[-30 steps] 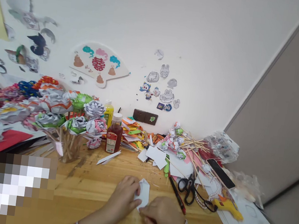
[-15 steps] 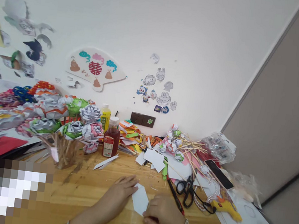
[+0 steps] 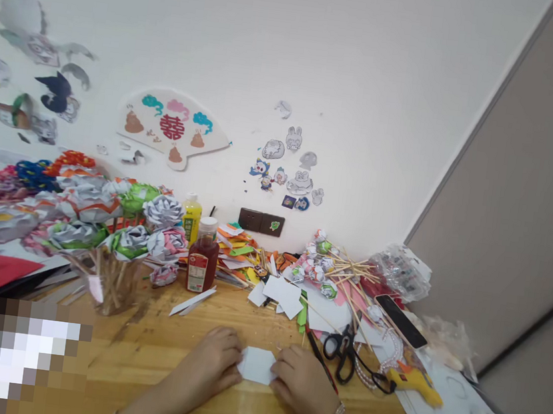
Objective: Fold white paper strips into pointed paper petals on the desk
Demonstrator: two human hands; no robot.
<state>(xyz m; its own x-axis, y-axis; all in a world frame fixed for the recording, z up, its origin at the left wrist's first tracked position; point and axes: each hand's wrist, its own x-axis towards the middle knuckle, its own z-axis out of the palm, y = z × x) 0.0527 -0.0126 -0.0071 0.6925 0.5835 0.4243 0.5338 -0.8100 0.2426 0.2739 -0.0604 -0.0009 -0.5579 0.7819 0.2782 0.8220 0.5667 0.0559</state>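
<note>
at the left, many-petalled paper flowers (image 3: 90,201) stand on sticks in a clear container (image 3: 115,288). just right of them, a bottle of red-brown liquid (image 3: 202,262) stands in front of a yellow bottle (image 3: 191,217), with white paper strips (image 3: 193,301) lying on the near side of it. near the middle, the left hand (image 3: 217,361) pinches the left end of a small white paper piece (image 3: 257,365), which lies crosswise low over the wooden table (image 3: 172,402); the right hand (image 3: 302,381) pinches its right end, so the hands are apart with the paper between them. right of the right hand are black-handled scissors (image 3: 342,353), then a yellow glue gun (image 3: 416,383), with a phone (image 3: 401,321) farther back.
</note>
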